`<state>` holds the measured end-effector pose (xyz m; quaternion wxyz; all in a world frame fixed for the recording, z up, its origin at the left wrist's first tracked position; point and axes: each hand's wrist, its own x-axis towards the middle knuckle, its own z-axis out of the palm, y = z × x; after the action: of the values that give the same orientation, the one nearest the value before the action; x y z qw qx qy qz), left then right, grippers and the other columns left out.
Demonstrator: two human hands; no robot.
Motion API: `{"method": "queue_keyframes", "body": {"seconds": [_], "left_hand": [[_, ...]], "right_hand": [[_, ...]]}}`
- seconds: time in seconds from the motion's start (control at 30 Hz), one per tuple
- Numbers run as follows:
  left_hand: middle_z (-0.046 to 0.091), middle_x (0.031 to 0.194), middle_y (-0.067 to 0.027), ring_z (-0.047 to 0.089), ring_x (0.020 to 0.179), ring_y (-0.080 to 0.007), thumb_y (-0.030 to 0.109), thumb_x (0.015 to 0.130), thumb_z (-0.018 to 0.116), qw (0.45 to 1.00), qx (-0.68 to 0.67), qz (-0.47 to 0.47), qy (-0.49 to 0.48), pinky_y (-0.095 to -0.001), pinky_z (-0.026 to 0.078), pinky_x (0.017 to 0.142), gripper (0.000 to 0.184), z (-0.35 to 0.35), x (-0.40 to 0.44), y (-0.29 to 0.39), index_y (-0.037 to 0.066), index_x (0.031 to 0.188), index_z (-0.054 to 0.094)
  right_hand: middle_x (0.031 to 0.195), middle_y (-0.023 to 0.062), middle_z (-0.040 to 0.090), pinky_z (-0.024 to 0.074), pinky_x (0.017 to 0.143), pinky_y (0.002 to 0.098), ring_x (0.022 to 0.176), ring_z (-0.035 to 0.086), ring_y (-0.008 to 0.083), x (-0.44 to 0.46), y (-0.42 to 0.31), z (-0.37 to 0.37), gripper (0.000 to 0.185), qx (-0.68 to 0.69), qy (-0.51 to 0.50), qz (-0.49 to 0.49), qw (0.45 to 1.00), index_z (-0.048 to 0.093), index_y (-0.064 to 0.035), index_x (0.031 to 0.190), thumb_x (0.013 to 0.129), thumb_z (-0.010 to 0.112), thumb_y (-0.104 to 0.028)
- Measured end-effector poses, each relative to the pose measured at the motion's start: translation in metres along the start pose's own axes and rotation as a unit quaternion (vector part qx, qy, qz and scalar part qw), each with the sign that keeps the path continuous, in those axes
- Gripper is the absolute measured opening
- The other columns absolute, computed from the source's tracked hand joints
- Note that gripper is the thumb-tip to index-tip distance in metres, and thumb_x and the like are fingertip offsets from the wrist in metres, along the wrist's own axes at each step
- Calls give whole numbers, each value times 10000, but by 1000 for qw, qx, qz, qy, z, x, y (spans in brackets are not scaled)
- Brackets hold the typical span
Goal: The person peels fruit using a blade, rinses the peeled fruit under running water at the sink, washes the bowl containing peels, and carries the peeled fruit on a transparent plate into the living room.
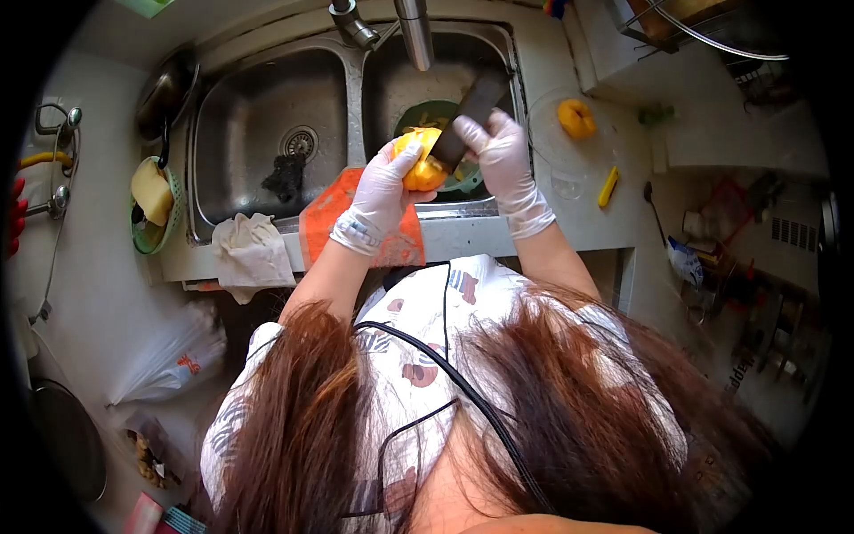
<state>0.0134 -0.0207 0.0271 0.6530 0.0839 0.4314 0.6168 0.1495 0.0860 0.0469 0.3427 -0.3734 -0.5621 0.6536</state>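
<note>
In the head view, my left hand (382,191), in a clear glove, is closed around an orange-yellow fruit or vegetable (425,178) whose kind I cannot make out. My right hand (505,160), gloved too, grips a broad dark-bladed knife (480,102). The lower part of the blade rests against or close to the orange-yellow piece. Both hands are over the right sink basin. Below them stands a green bowl (409,117) with pale yellow strips in it, partly hidden by the hands and blade.
A second orange-yellow piece (576,118) and a small yellow-handled tool (608,187) lie on the right counter. The left basin (240,116) holds a dark scrubber (285,178). An orange cloth (320,227) and a whitish rag (252,254) drape over the front edge. The faucet (414,36) hangs above.
</note>
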Motion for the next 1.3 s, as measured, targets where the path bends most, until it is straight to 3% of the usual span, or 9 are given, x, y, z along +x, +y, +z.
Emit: {"method": "queue_keyframes", "body": {"seconds": [0.07,0.13,0.4,0.6,0.73,0.77,0.87,1.0,1.3], "left_hand": [[619,973,-100,661,679,-189,300,900,585,1000,-12,-1,-16,-235,561,498,378,0,-1,1,48,1166,492],[611,966,-105,657,699,-195,306,898,586,998,-60,-25,-22,-237,563,511,378,-4,-1,-1,44,1156,498],[603,961,-118,578,662,-188,315,921,543,939,-309,-153,-16,-216,516,484,342,-12,13,-17,43,1128,535],[597,944,-111,521,613,-159,329,923,527,946,-273,-136,-110,-189,457,441,349,-17,11,-14,35,1111,546],[576,924,-143,510,638,-144,343,926,499,911,-316,-143,-222,-181,450,443,403,-22,6,-14,2,1139,529],[572,925,-151,506,638,-141,344,928,490,893,-359,-157,-223,-178,450,443,411,-22,9,-14,-3,1144,525],[562,946,-170,495,632,-139,366,926,461,856,-447,-190,-179,-173,454,439,442,-24,18,-13,-10,1150,524],[566,924,-152,490,610,-138,383,909,479,863,-455,-181,-124,-169,438,414,445,-21,28,-17,-13,1097,550],[520,801,-123,473,535,-125,386,913,487,851,-428,-213,-217,-163,420,389,454,-18,21,-27,-12,1130,515]], "right_hand": [[653,-19,544,397,472,210,532,472,58,13,0,-3,196,18,195,-54,979,568,-48,777,858,673,-193],[658,-25,537,383,441,187,505,455,49,25,1,-15,194,129,237,-21,963,542,-79,772,857,674,-193],[891,25,637,484,583,203,712,578,61,-14,-2,18,172,59,-31,-23,998,596,-29,959,869,653,-165],[778,23,635,450,537,204,622,556,64,19,5,-1,155,112,-34,72,990,620,-16,887,854,664,-161],[650,-11,552,384,463,195,503,471,56,59,33,-27,151,-142,168,28,975,561,-64,794,844,671,-155],[637,-10,548,366,446,196,489,455,57,58,37,-29,158,-6,199,28,980,549,-72,767,852,659,-148],[622,-22,533,339,434,189,470,420,52,31,8,-6,175,66,147,6,987,541,-77,771,864,655,-172],[831,27,632,482,585,223,671,566,75,-4,4,31,173,35,11,-105,994,591,-13,960,864,656,-142],[722,5,613,424,493,227,546,515,76,34,18,-2,119,46,98,60,992,605,-30,830,847,660,-134]]}}
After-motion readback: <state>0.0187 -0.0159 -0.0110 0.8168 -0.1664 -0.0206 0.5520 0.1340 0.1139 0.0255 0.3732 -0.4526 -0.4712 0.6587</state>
